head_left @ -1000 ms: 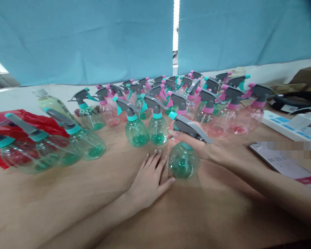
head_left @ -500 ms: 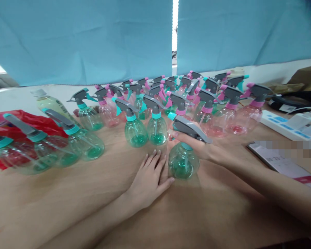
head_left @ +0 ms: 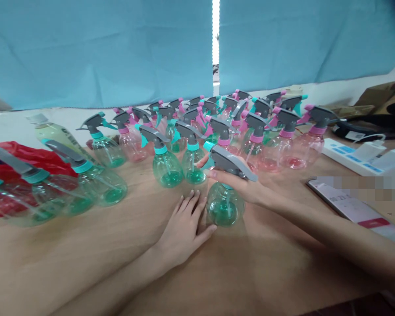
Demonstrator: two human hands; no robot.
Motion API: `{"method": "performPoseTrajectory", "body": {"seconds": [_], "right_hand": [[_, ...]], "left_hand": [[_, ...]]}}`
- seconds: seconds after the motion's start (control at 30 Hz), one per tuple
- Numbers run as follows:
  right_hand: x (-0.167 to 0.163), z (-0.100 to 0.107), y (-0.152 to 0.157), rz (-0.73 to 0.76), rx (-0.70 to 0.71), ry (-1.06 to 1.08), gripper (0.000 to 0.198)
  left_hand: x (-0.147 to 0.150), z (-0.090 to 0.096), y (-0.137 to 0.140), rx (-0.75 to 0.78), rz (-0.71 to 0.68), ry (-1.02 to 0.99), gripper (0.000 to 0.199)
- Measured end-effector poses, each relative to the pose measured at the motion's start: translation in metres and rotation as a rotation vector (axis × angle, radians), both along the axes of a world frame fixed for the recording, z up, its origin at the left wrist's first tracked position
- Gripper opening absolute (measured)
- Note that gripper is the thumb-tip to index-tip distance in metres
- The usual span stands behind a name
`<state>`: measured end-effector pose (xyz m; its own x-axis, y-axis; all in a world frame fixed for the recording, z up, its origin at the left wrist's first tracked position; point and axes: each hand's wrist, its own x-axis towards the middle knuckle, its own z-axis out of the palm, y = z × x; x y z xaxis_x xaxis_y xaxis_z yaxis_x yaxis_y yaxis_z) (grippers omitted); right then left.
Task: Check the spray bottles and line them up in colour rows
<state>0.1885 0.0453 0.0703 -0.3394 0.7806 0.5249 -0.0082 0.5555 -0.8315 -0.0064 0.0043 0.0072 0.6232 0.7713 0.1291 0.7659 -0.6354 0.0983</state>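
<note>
My right hand [head_left: 243, 184] is wrapped around the neck of a clear green spray bottle [head_left: 225, 208], under its grey head with turquoise nozzle. One or two fingertips show past the neck on the left side; the other fingers are hidden. The bottle appears to stand upright on the table. Beside it, my left hand [head_left: 182, 228] lies flat on the wood, fingers spread, holding nothing, its thumb close to the bottle's base. Just behind stand two more green spray bottles, one on the left [head_left: 167, 169] and one nearer the held bottle [head_left: 193, 164].
Several pink and green spray bottles [head_left: 270, 151] crowd the back of the table [head_left: 145, 232]. Leaning green bottles [head_left: 102, 186] and a red plastic bag [head_left: 61, 162] are at left, near a pale drink bottle [head_left: 57, 136]. To the right lie a phone [head_left: 349, 204] and power strip [head_left: 349, 158].
The whole scene has shifted slightly left in view. A finger of my right hand now reaches further out past the bottle's neck. My left hand stays flat on the table.
</note>
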Motion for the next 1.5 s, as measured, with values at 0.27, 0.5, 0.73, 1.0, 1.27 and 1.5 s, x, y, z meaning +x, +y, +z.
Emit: {"method": "performPoseTrajectory", "body": {"seconds": [0.27, 0.5, 0.73, 1.0, 1.27, 1.5], "right_hand": [[0.0006, -0.0017, 0.0034, 0.012, 0.013, -0.007, 0.014], [-0.0009, 0.0027, -0.0013, -0.006, 0.003, 0.019, 0.011], [-0.001, 0.002, -0.0008, 0.006, 0.005, 0.026, 0.012], [-0.0006, 0.0027, -0.0009, 0.01, 0.04, 0.014, 0.011], [-0.0008, 0.0035, -0.0014, 0.002, 0.03, 0.0, 0.011], [0.0004, 0.0013, 0.0007, 0.019, 0.05, -0.023, 0.009]], "left_hand": [[-0.0001, -0.0012, -0.0003, 0.001, 0.002, 0.022, 0.061], [-0.0002, -0.0027, 0.0002, 0.01, 0.001, 0.021, 0.064], [-0.0001, -0.0042, 0.0001, 0.015, 0.005, 0.041, 0.07], [-0.0012, -0.0048, 0.0001, 0.023, 0.006, 0.016, 0.069], [-0.0003, -0.0056, 0.0008, 0.027, 0.009, 0.024, 0.07], [-0.0003, -0.0042, 0.0015, 0.019, 0.01, 0.035, 0.068]]}}
